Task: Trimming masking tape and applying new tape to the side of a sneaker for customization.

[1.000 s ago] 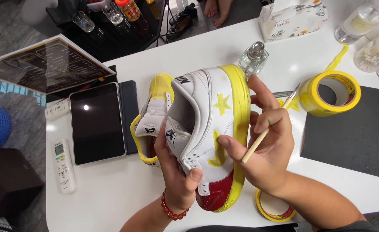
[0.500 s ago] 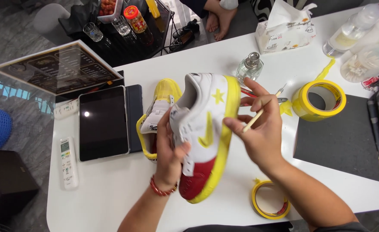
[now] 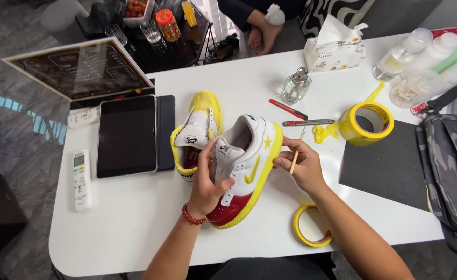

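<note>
My left hand (image 3: 208,181), a red bead bracelet on its wrist, grips a white sneaker (image 3: 246,163) with a yellow sole, a red toe and yellow star marks, tilted on its side above the white table (image 3: 125,228). My right hand (image 3: 303,166) rests against the sneaker's yellow sole edge and pinches a thin wooden stick (image 3: 294,162). A second matching sneaker (image 3: 196,132) lies on the table just behind the held one.
A dark tablet (image 3: 126,136) and a white remote (image 3: 82,179) lie at the left. Yellow tape rolls (image 3: 366,123) (image 3: 311,226), red cutters (image 3: 287,109), a glass bottle (image 3: 296,85), a tissue box (image 3: 334,52), a black mat (image 3: 389,166) and a camouflage bag (image 3: 448,166) are at the right. Someone's bare feet (image 3: 262,31) show beyond the table.
The held sneaker has been lowered and turned, so its side faces up more. My right hand has slid down along the sole, still holding the stick.
</note>
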